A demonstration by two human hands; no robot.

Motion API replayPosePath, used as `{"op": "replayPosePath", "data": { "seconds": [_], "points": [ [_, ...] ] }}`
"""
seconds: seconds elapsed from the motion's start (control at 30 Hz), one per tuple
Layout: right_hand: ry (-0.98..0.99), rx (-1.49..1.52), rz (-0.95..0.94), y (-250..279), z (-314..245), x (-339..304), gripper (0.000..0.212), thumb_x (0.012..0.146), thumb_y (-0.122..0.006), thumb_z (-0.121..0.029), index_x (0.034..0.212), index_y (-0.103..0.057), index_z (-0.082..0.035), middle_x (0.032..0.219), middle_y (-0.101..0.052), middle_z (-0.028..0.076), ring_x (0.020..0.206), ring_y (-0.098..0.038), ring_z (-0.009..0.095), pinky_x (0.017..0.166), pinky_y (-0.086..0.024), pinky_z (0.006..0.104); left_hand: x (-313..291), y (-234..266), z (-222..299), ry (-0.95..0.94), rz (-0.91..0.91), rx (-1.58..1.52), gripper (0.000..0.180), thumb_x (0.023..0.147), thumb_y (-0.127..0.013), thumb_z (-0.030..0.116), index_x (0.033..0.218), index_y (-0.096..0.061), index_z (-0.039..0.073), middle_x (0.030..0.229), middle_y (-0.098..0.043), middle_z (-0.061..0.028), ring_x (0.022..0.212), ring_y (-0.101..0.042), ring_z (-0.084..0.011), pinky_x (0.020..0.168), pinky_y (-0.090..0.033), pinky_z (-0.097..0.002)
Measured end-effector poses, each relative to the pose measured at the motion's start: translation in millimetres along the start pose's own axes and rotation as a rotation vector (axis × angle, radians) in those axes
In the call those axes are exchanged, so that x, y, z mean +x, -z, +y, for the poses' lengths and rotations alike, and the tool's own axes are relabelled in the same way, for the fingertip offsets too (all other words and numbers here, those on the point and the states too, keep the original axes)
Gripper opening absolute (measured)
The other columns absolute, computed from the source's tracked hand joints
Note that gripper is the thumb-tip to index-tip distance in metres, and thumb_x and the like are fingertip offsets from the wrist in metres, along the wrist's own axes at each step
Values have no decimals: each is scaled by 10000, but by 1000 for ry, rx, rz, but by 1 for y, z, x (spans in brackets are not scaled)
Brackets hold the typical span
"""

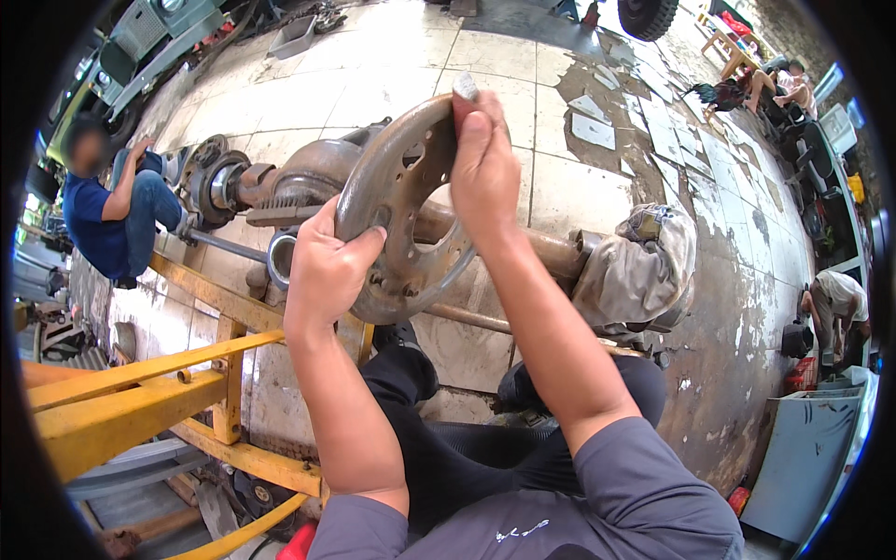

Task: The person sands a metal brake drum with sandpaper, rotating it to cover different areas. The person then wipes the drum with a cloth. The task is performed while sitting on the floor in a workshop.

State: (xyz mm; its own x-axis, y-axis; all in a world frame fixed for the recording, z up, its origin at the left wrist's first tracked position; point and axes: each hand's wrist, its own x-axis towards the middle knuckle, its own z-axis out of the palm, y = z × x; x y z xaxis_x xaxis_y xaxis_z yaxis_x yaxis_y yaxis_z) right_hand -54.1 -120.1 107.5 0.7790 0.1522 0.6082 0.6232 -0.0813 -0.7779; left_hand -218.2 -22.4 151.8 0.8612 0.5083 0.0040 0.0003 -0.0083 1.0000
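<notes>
I hold a round, worn metal plate (399, 191) tilted up in front of me; it has a large centre hole and several small holes. My left hand (329, 266) is closed on its left edge, thumb on the face. My right hand (487, 173) is closed at the upper right rim, pinching a small reddish-brown piece with a pale back, which looks like folded sandpaper (464, 91), against the plate. Behind the plate lies a vehicle axle with a bulging housing (322, 168) and a tube (553, 254). A dirty grey cloth (639, 266) covers the axle's right end.
A yellow metal frame (131, 425) stands close at my left. Beyond it a person in blue (98, 210) squats by the axle's hub (210, 182). Broken tiles (593, 131) lie farther off. To the right are a grey-blue metal cabinet (803, 457) and a bending person (838, 303).
</notes>
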Motion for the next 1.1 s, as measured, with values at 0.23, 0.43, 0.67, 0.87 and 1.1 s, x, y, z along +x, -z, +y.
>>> {"op": "replayPosePath", "data": {
  "seconds": [0.23,0.43,0.67,0.87,1.1],
  "points": [
    [-313,386,-48,60,-20,-6,619,1090,-345,-442,1431,-469,59,1379,-566,194,1286,-527,238,1087,-405,348,-1,-2,3,-27,-11,-35,345,864,-629,-43,1208,-626,-72,1072,-711,-66,935,-638,-105,874,-497,-271],
    [-542,176,-226,159,0,-53,537,1102,-367,-389,1279,-594,64,1146,-642,79,1034,-554,124,916,-454,270,15,15,-11,15,43,22,273,832,-617,-22,1098,-668,-61,923,-698,-34,776,-587,-76,720,-478,-252],
    [-485,165,31,185,26,-64,434,1098,-404,-377,902,-562,-23,787,-448,-71,736,-366,40,621,-339,232,16,15,-30,109,237,-122,264,804,-589,-19,1059,-656,-31,896,-681,-60,748,-641,-152,689,-524,-302],
    [-544,192,-30,198,5,-51,464,1089,-422,-401,900,-599,-15,704,-437,-83,665,-367,33,559,-319,232,-22,8,-86,326,382,-451,363,831,-581,-21,1193,-588,-24,1068,-670,-132,914,-682,-281,854,-579,-451],
    [-513,264,57,207,13,-48,500,1086,-428,-413,911,-644,2,715,-484,-72,666,-392,35,562,-326,231,-90,-54,-164,433,486,-839,406,861,-598,-19,1265,-553,-8,1160,-643,-128,1051,-655,-299,950,-545,-495]
  ]
}}
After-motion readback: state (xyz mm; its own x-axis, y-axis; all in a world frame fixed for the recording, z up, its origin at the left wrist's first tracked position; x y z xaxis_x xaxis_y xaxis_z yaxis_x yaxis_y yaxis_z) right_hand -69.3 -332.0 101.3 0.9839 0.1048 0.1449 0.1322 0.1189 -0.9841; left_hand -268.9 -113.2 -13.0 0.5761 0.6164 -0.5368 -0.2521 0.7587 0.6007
